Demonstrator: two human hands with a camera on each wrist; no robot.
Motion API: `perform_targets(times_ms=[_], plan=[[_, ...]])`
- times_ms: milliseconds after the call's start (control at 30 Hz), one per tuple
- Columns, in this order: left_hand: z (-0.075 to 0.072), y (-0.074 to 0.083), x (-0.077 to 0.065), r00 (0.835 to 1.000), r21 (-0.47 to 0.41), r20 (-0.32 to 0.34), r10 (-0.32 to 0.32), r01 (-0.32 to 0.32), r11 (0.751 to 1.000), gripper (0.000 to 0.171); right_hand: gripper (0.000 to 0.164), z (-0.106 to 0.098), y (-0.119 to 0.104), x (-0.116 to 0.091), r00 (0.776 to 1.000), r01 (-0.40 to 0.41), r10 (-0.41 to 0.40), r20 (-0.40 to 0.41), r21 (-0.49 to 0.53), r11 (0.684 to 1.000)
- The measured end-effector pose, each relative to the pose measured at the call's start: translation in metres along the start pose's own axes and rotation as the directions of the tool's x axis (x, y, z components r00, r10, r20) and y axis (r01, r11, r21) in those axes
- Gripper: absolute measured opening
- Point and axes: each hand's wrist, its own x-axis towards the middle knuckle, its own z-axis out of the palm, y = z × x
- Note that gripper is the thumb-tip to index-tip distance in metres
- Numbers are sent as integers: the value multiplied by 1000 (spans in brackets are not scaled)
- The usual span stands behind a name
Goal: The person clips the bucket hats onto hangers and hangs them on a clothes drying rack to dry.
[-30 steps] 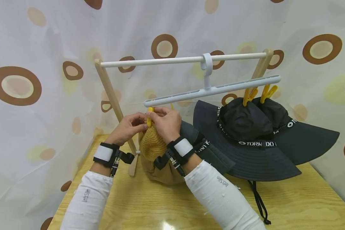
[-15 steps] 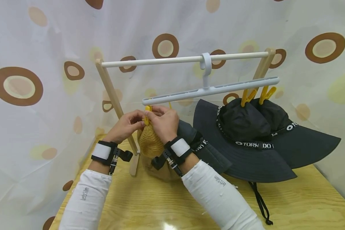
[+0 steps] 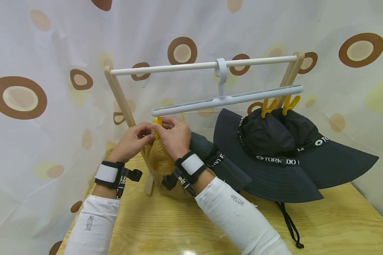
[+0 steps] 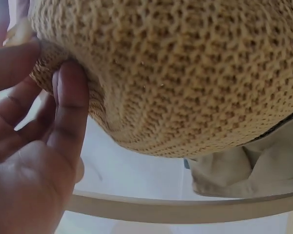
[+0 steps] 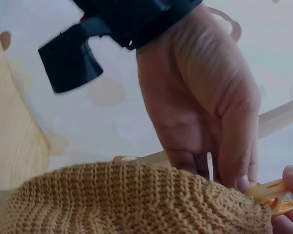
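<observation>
A mustard knit hat [image 3: 159, 159] hangs below the left end of a pale grey hanger [image 3: 207, 103]. Its bunched top is caught in a yellow clip [image 3: 156, 130]. My left hand [image 3: 129, 142] pinches the knit fabric beside the clip, thumb and fingertips on the hat [image 4: 185, 73] in the left wrist view. From the other side my right hand [image 3: 177, 139] pinches the clip between thumb and fingers; only its fingertips show at the right edge of the right wrist view, on the clip [image 5: 268, 191].
The hanger hooks over a white rail [image 3: 178, 66] on a wooden stand. Two yellow clips [image 3: 268, 107] hold a black wide-brimmed hat [image 3: 271, 134] on the right. A dark grey hat [image 3: 229, 173] and a tan hat [image 3: 175, 191] are behind my right arm, above the wooden table [image 3: 153, 226].
The hanger has shifted left along the rail, and its left end has come with it. Both hands, the clip and the knit hat have moved slightly left, keeping the same hold.
</observation>
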Motion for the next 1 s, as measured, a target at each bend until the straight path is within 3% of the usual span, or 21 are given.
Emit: perform_targets(times_ms=[167, 333, 433, 567, 700, 833, 1000], plan=[[6, 3, -10, 991, 49, -121, -55, 62, 997, 36, 30, 6, -1, 0, 1000, 18, -19, -16, -49, 999], [22, 3, -23, 975, 32, -216, -46, 54, 998, 40, 29, 9, 2, -1, 999, 42, -41, 5, -74, 996], [29, 2, -29, 955, 52, -295, -9, 25, 998, 39, 34, 12, -1, -1, 998, 48, -44, 42, -97, 994], [42, 3, -32, 917, 148, -388, 89, -33, 988, 39, 40, 9, -8, 3, 996, 41, -27, 87, -155, 987], [57, 2, -32, 905, 226, -396, 153, -66, 972, 42, 45, 3, -11, 8, 993, 43, -15, 119, -236, 971], [65, 2, -32, 911, 217, -384, 150, -69, 974, 43, 43, -4, -9, 12, 987, 63, -14, 159, -303, 951], [69, 3, -39, 903, 242, -407, 138, -39, 969, 43, 48, -14, -11, 4, 967, 81, 4, 254, -321, 943]])
